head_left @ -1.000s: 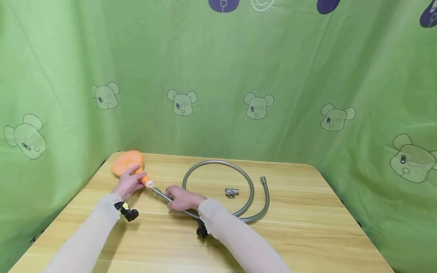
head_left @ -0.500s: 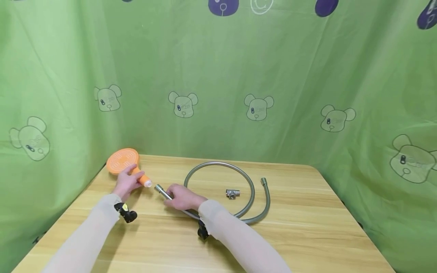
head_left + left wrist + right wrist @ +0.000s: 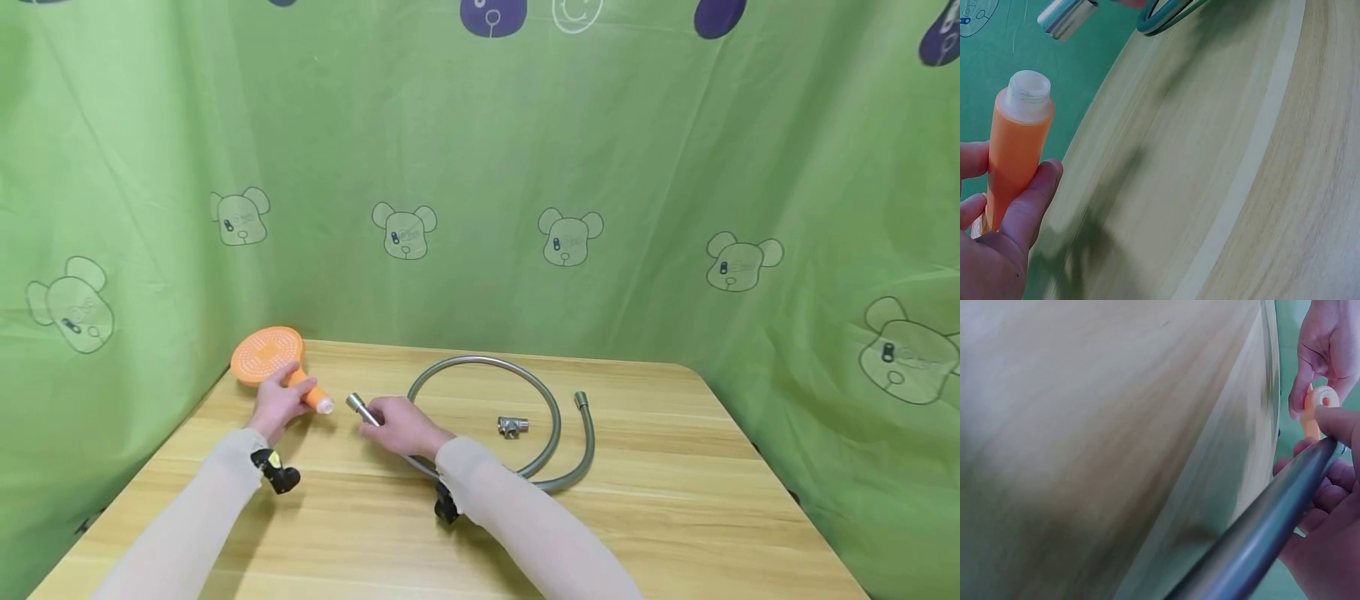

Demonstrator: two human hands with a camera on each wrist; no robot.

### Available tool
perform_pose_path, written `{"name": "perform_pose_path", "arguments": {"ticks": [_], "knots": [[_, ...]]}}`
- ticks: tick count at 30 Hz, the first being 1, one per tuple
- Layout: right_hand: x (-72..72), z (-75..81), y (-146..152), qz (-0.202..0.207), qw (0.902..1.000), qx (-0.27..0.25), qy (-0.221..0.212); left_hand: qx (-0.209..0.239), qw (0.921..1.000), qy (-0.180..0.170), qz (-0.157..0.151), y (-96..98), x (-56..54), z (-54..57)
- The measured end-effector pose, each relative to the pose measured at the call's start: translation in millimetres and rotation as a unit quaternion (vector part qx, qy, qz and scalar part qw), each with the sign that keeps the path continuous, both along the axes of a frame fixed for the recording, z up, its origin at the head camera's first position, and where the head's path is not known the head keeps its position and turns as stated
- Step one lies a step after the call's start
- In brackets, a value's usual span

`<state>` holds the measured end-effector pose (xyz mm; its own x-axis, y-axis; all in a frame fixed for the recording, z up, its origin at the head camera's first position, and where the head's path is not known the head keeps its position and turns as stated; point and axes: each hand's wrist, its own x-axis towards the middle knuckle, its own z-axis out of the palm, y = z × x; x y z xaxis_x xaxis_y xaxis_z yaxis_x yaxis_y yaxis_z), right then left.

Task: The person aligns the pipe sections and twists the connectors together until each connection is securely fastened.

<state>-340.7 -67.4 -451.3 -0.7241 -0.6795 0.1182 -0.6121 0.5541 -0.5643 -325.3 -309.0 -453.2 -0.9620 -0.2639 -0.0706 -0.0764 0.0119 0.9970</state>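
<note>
My left hand (image 3: 279,403) grips the handle of an orange shower head (image 3: 267,353) at the left of the table, its round face turned up. A white threaded end (image 3: 1029,90) tops the handle in the left wrist view. With thumb and fingers my right hand (image 3: 405,428) holds a grey shower hose (image 3: 1260,525) close behind its metal end fitting (image 3: 356,402). That fitting points at the threaded end, a small gap apart. The rest of the hose loops over the table, its other end (image 3: 581,399) lying to the right.
Inside the hose loop lies a small metal tee fitting (image 3: 513,427). The wooden table (image 3: 675,500) is bordered at the back and sides by a green curtain (image 3: 480,125) with bear prints.
The shower head has moved slightly left and appears raised. My right hand has lifted the hose end, which now tilts up and sits a little farther right.
</note>
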Motion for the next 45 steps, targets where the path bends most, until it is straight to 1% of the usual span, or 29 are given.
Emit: {"name": "perform_pose_path", "arguments": {"ticks": [5, 12, 15, 24, 29, 37, 40, 45], "knots": [[-0.3, 2.2, -2, -0.004, 1.0, 0.003, 0.003, -0.007, 1.0, -0.004, 0.0, -0.2, 0.0, -1.2], [3.2, 8.2, -4, -0.018, 0.9994, -0.018, -0.025, -0.025, 0.9997, 0.0, -0.001, 0.4, -2.0, 0.3], [2.8, 10.0, -4, -0.024, 0.999, -0.025, -0.03, -0.028, 0.9996, 0.0, 0.0, 1.5, -2.7, 1.4], [-1.5, 6.5, -8, -0.049, 0.9975, -0.043, -0.026, -0.03, 0.9995, -0.002, 0.004, 6.9, -1.2, 5.3], [-1.0, 7.8, -10, -0.051, 0.997, -0.054, -0.021, -0.037, 0.9993, 0.004, 0.006, 9.6, -2.3, 8.6], [0.8, 11.0, -16, -0.035, 0.9977, -0.055, -0.019, -0.046, 0.9989, 0.002, 0.012, 10.1, -5.7, 11.0], [1.3, 11.6, -17, -0.038, 0.9978, -0.051, -0.02, -0.057, 0.9982, 0.006, 0.019, 10.9, -5.7, 13.3], [0.8, 11.9, -19, -0.055, 0.9974, -0.038, -0.024, -0.065, 0.9975, 0.011, 0.028, 13.1, -4.0, 16.5]]}}
